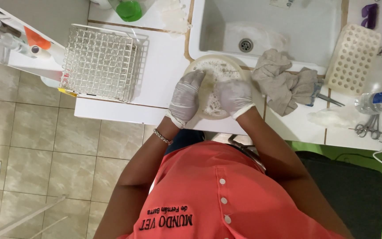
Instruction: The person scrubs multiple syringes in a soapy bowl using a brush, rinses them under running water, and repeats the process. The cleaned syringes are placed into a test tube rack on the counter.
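Both hands gloved, thin translucent whitish latex, wrinkled at the knuckles. Left hand (185, 98) lies over the left rim of the round basin (219, 66); fingers curled against the rim, grip closed on the basin edge. Right hand (234, 96) sits inside the basin in the foam; fingers bent down, can't tell if the grip has anything in it.

Basin: shallow, round, pale cream plastic, filled with soapy foam. It sits on the white surface (164, 75), front edge close to the surface's near edge, back edge touching the front lip of the sink (315, 26).

Sink: white, rectangular, smooth, metal drain in the floor. Just right of the basin: a crumpled grey-beige cloth (284, 82), soft folds, draped over the sink's front lip. Further right: a cream perforated tray (353, 58), rigid, grid of round holes, tilted. Metal scissors-type instruments (371, 128) lie flat near the right front edge, beside a clear plastic bottle (379, 101) on its side.

Left of the basin: a white wire rack (100, 62), square mesh, standing at the surface's left corner. Bare strip of surface between rack and basin gives the left hand open room. Right side tight: cloth nearly touches the basin rim.

Metal chain bracelet (162, 136) on the left wrist. Floor below: beige tile (36, 132), square drain grate.
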